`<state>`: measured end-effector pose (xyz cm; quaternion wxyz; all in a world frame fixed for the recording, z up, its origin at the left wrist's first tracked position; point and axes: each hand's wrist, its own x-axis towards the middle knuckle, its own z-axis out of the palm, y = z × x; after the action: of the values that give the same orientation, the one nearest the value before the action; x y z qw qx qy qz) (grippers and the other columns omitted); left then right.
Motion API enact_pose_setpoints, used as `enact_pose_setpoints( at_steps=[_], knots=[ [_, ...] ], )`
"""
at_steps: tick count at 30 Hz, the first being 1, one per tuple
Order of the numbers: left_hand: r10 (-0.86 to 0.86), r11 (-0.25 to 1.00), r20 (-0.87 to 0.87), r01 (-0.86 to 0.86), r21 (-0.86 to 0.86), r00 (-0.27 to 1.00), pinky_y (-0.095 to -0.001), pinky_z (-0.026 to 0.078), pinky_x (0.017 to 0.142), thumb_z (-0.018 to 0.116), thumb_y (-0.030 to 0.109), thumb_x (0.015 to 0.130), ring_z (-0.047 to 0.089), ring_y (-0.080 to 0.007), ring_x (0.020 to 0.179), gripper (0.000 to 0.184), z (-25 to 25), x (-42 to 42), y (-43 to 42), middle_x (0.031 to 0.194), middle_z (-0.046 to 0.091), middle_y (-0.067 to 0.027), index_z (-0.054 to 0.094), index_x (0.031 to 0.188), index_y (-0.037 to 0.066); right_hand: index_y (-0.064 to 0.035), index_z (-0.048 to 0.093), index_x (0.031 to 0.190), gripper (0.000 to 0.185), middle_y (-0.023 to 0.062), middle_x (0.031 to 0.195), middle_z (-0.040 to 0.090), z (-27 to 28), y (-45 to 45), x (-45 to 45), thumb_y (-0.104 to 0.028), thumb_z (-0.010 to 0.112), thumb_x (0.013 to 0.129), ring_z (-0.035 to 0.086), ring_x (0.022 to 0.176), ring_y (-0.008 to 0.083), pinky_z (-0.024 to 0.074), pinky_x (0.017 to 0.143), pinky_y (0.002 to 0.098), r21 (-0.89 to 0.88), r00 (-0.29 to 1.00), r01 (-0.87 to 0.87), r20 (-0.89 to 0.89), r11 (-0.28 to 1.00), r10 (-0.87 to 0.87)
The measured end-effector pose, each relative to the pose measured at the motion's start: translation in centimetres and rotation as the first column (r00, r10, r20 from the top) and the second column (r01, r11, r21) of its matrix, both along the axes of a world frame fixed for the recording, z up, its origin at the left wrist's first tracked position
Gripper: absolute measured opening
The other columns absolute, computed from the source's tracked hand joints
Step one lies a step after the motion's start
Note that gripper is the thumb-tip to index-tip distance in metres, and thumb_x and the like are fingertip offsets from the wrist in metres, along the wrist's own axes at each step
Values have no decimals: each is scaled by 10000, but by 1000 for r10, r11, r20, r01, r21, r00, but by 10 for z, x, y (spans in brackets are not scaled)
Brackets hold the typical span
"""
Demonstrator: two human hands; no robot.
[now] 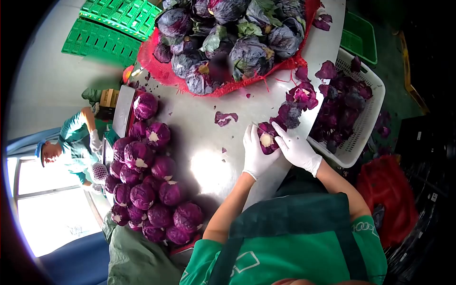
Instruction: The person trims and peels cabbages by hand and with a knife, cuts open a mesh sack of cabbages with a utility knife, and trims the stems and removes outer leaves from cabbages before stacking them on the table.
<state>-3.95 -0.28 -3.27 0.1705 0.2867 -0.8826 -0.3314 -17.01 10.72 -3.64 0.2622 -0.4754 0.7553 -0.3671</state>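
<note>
A red cabbage (267,138), its pale cut stem end facing up, is held between my two white-gloved hands over the near edge of the metal table. My left hand (256,154) wraps its left side. The fingers of my right hand (298,151) press on its right side, next to an outer leaf (279,123) that sticks out at the top. Loose dark outer leaves (290,114) lie just beyond my right fingertips. A torn purple leaf piece (225,118) lies on the table (237,102) farther to the left.
Trimmed red cabbages (159,213) are piled at left. Untrimmed cabbages (251,54) fill a red mesh sack (173,81) at the back. A white basket (377,102) of leaves stands at right, a green crate (358,35) behind it. Another person (71,142) is at far left.
</note>
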Motion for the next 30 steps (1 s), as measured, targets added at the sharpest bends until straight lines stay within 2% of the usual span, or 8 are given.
enact_pose_setpoints(
  at_steps=[7,9,11,13,15,21,25,30],
  knots=[
    [0,999,56,3,-54,998,-511,285,1132,813,203,679,315,-481,1349,989,11,-10,12,1441,308,-325,261,1446,-87,-187,534,1393,397,190,793,684,-1,2,3,-323,427,1035,664,710,382,532,653,487,-22,980,194,-47,981,-195],
    [-8,998,93,14,-62,996,-517,273,1136,815,213,682,300,-484,1358,995,16,-11,17,1446,304,-324,256,1452,-83,-177,586,1335,377,190,829,692,-8,0,-5,-358,432,1042,670,741,390,535,663,471,-102,917,375,190,921,-352],
    [-43,991,76,52,-121,996,-526,258,1140,824,240,681,283,-485,1367,1018,20,-8,21,1455,297,-324,250,1462,-71,-130,607,1300,398,193,947,702,-17,6,-34,-390,448,1043,676,867,398,540,721,435,149,886,394,199,907,-418],
    [-34,988,65,43,-149,997,-533,267,1132,830,256,676,299,-485,1355,1023,15,-9,19,1459,293,-327,256,1464,-55,-99,589,1319,454,179,969,703,-6,12,-36,-421,526,1005,685,883,368,533,754,429,-87,942,314,154,945,-299],
    [-60,993,10,61,-99,998,-542,275,1125,825,261,671,314,-489,1343,1007,15,-8,17,1449,310,-324,275,1459,-43,-72,575,1326,608,172,1031,685,53,11,-29,-471,686,880,674,955,331,523,848,390,147,991,84,90,985,-98],
    [8,1000,20,-8,7,1000,-548,312,1113,810,255,633,322,-499,1336,968,20,-8,16,1428,343,-298,337,1427,-32,-38,628,1215,387,172,1056,687,15,-8,-44,-272,680,912,665,989,345,522,864,376,-113,994,-51,95,992,62],
    [41,999,186,-43,3,982,-574,338,1098,777,293,667,286,-494,1378,962,21,-16,20,1459,317,-277,307,1449,-11,-91,682,1045,208,152,916,702,-2,-6,-35,-238,639,903,677,765,352,542,684,452,-72,916,33,-396,997,-59],
    [15,999,254,-6,-37,967,-574,339,1093,753,290,715,266,-441,1426,984,26,-16,28,1522,288,-238,250,1520,28,-20,662,988,221,197,833,685,-10,-22,-58,-220,597,918,673,774,390,530,706,474,-23,940,157,-302,987,-156]
  ],
)
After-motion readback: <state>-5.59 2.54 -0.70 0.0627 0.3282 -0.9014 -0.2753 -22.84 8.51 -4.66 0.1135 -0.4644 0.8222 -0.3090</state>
